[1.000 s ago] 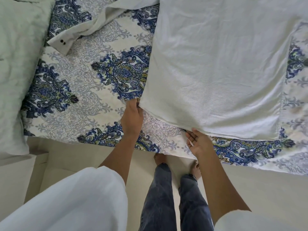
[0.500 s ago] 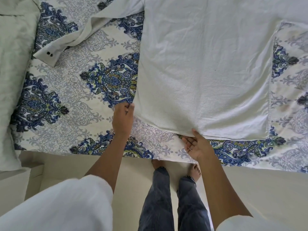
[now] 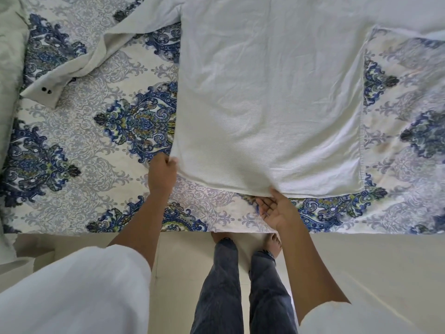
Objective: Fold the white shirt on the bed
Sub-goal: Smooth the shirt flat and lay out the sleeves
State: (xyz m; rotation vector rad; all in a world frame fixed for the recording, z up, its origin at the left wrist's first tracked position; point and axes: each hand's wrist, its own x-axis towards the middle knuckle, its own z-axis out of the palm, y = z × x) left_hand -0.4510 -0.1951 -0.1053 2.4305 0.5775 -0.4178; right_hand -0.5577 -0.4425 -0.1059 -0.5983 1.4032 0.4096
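Only the left hand (image 3: 161,174) pinched a corner of the white shirt (image 3: 265,104), spread on the bed (image 3: 84,145). The right hand (image 3: 277,208) lay open at the hem, so lifting could skew the fold.

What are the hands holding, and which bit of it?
The left hand grips the white shirt by its near left corner. The right hand touches the bottom hem, palm up; whether it pinches cannot be told.
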